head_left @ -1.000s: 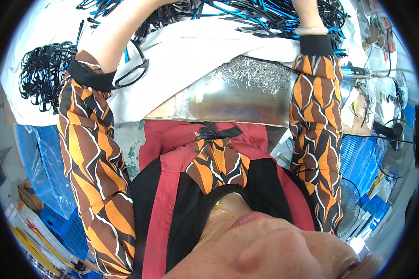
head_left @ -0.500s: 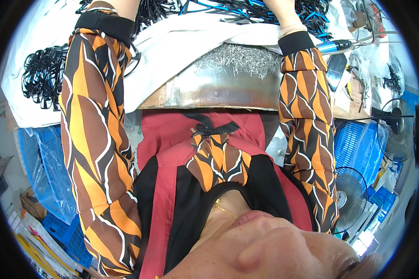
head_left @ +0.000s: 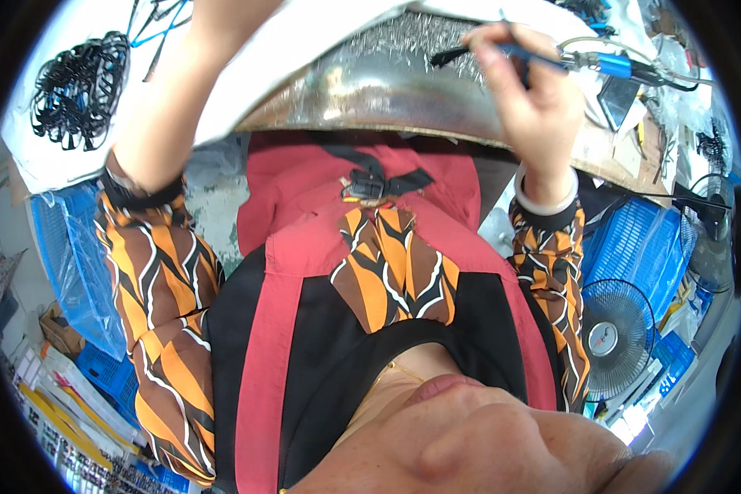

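Note:
My right hand point(head_left: 535, 95) is raised over the right end of a curved metal tray point(head_left: 337, 90). Its fingers are closed on a thin black-and-blue strip point(head_left: 454, 54), with the dark end sticking out to the left over the tray. Small silvery pins point(head_left: 399, 37) lie heaped in that tray. At the top edge my left hand point(head_left: 235, 15) is partly cut off and blurred, above a white sheet point(head_left: 259, 78); its fingers are out of sight. Just right of my right hand is a blue cylindrical tool point(head_left: 613, 66) with cables.
A bundle of black loops point(head_left: 78, 90) lies on the white sheet at left. On the right of the table are a dark flat device point(head_left: 617, 100) and clear plastic bags. Fans point(head_left: 617, 337) and blue crates point(head_left: 634, 247) stand at the right, with wrapped blue crates point(head_left: 78, 263) at left.
Both hands have drawn back toward me from beyond the top edge. My right hand now shows, with the strip in it; my left hand and forearm have come partly into view.

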Demonstrator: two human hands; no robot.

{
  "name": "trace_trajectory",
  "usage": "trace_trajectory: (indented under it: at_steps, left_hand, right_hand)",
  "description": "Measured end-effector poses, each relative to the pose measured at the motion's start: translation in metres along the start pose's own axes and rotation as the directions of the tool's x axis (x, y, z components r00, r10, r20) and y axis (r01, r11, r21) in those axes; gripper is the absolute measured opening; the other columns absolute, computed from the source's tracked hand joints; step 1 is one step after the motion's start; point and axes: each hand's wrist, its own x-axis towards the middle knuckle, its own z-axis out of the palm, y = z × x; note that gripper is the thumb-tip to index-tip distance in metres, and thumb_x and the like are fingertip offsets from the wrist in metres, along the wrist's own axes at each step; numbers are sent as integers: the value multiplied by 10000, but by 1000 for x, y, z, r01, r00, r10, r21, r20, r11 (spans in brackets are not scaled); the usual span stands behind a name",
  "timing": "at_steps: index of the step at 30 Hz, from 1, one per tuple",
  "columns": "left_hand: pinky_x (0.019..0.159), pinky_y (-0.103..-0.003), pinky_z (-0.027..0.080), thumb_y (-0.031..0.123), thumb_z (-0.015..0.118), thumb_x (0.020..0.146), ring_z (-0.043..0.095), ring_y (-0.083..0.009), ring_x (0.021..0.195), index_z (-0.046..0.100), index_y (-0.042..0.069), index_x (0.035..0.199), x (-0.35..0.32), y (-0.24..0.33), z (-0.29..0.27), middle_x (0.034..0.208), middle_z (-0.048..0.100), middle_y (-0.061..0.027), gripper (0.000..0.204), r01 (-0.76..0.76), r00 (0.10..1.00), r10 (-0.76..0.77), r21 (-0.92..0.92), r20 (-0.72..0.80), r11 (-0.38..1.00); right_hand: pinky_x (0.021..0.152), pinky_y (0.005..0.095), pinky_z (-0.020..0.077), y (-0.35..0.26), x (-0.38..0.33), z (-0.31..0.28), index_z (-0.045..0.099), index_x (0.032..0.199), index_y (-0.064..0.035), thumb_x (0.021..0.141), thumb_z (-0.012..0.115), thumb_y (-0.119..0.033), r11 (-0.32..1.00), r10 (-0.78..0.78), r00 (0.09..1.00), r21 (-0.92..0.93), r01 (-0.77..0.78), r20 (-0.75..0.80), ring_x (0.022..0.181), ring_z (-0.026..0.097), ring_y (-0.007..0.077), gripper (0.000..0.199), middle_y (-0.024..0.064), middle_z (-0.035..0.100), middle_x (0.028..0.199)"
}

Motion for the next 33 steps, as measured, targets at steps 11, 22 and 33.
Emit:
trace_trajectory:
  at_steps: [11,22,33]
  left_hand:
    - [943,-398,567,-133,504,922,719,-272,943,349,-6,1362,-209,46,88,991,616,-145,483,253,966,-257,325,-30,911]
    - [886,-391,587,12,828,771,703,-273,941,417,20,1221,-200,57,104,1065,663,-160,609,289,957,-275,256,-90,922]
    - [1068,-607,488,-62,739,842,685,-330,1067,285,90,1144,-218,52,111,1060,545,-174,566,243,968,-249,311,-22,919]
  right_hand:
    - [651,225,518,28,-17,28,694,1020,-15,961,706,-104,683,649,712,207,-701,267,724,662,89,107,58,732,837]
    - [653,249,535,45,-26,45,656,1040,6,993,689,-141,713,493,856,491,-500,155,725,697,122,158,71,722,846]
    - [650,358,546,45,-2,42,739,927,20,960,718,-271,887,452,865,-10,-461,220,708,733,270,293,157,753,808]
